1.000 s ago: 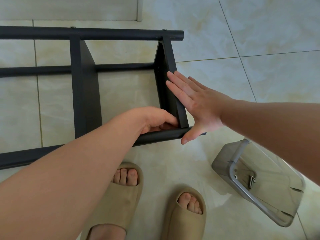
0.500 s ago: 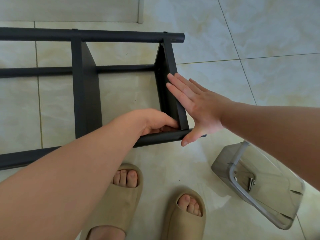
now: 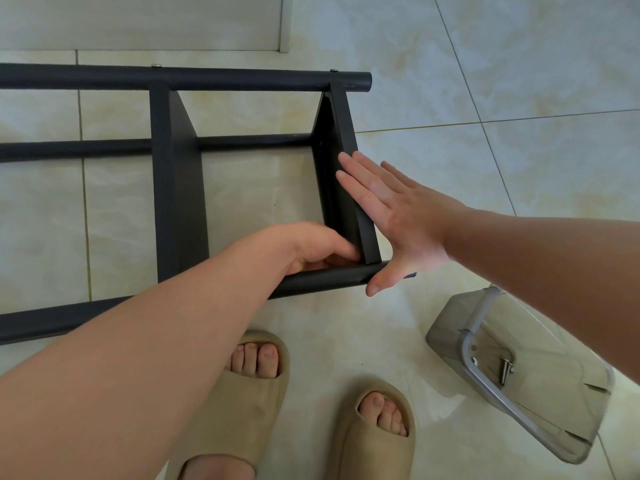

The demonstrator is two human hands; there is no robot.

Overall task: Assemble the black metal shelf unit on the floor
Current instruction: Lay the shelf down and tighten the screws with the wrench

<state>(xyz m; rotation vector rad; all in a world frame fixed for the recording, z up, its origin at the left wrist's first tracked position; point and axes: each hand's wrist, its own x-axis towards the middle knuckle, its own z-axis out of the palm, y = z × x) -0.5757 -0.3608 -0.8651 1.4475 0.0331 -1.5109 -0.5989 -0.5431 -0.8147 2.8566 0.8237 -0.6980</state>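
Observation:
The black metal shelf unit [image 3: 176,188] lies on its side on the tiled floor, its long tubes running left to right. Its end panel [image 3: 341,140] stands between the far tube [image 3: 242,77] and the near tube [image 3: 318,280]. My right hand [image 3: 398,216] lies flat and open against the outer face of that panel, thumb resting on the near tube's end. My left hand [image 3: 311,245] is curled at the inside corner where the panel meets the near tube; its fingertips are hidden, so I cannot see what they hold.
A clear grey plastic box [image 3: 519,372] lies tilted on the floor at the lower right with a couple of screws [image 3: 506,370] inside. My feet in beige slippers [image 3: 242,403] stand just below the near tube. A pale baseboard runs along the top.
Almost nothing: both hands stay in place on the end panel; the view has shifted very slightly.

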